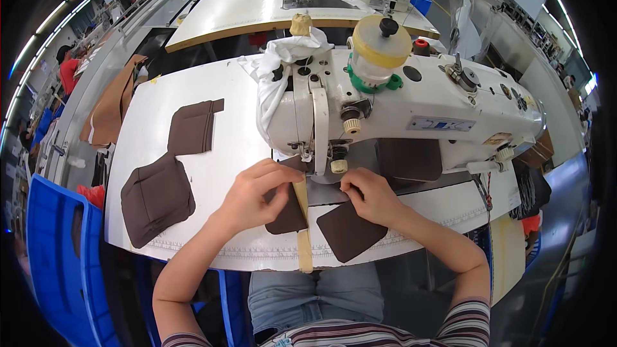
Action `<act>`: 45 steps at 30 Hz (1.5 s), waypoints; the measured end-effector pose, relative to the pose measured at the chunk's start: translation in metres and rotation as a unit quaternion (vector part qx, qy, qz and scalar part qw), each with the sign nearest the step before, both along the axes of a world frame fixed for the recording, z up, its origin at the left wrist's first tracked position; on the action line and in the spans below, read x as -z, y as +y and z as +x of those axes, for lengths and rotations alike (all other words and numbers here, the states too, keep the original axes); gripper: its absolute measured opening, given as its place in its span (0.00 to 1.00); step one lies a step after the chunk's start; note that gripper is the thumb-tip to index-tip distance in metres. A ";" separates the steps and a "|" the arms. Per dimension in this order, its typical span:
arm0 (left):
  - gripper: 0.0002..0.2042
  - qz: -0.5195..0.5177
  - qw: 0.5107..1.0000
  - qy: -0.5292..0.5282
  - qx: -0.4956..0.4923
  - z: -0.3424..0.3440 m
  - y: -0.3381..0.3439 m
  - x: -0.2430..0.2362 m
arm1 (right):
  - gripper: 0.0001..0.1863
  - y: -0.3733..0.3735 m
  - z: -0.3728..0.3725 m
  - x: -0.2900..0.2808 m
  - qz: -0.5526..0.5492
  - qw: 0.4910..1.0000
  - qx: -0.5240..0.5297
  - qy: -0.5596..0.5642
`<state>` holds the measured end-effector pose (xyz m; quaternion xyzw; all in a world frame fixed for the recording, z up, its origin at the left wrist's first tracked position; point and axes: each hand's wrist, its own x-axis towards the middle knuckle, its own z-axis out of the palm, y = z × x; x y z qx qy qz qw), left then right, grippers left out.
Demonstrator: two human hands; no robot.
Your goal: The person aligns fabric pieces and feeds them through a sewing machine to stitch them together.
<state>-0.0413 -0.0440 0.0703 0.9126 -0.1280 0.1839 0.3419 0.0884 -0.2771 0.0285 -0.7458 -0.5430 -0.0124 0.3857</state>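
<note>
My left hand (pixel 257 196) is curled with thumb and index finger at a narrow brown fabric piece (pixel 286 215), beside a cream tape strip (pixel 302 250) below the needle area of the white sewing machine (pixel 437 109). My right hand (pixel 366 196) pinches at the upper corner of a square brown piece (pixel 350 234); its fingertips are partly hidden. Two shaped brown pieces (pixel 154 202) (pixel 189 128) lie on the white tabletop (pixel 141 103) at the left. Another brown piece (pixel 408 157) lies under the machine arm. A white cloth (pixel 270 71) is draped over the machine head.
Blue bins (pixel 54 250) stand at the left. A yellow-lidded container (pixel 379 45) sits atop the machine. A second sewing table (pixel 225 9) with machines is behind. Brown material (pixel 109 103) lies beyond the left table edge. A person in red (pixel 69 71) is at the far left.
</note>
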 end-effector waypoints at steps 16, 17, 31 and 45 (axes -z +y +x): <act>0.11 0.118 0.981 -0.068 -0.141 0.015 -0.014 0.028 | 0.11 0.021 -0.002 0.007 0.017 0.940 -0.015 -0.341; 0.11 0.118 0.981 -0.066 -0.141 0.016 -0.014 0.031 | 0.11 0.024 0.001 0.008 0.003 0.961 -0.032 -0.275; 0.12 0.259 0.958 -0.125 -0.023 0.024 -0.002 0.044 | 0.10 0.024 0.009 0.015 -0.056 0.967 -0.049 -0.244; 0.05 0.207 0.966 -0.139 -0.066 0.021 0.002 0.048 | 0.09 0.034 0.002 -0.002 -0.040 0.958 -0.030 -0.282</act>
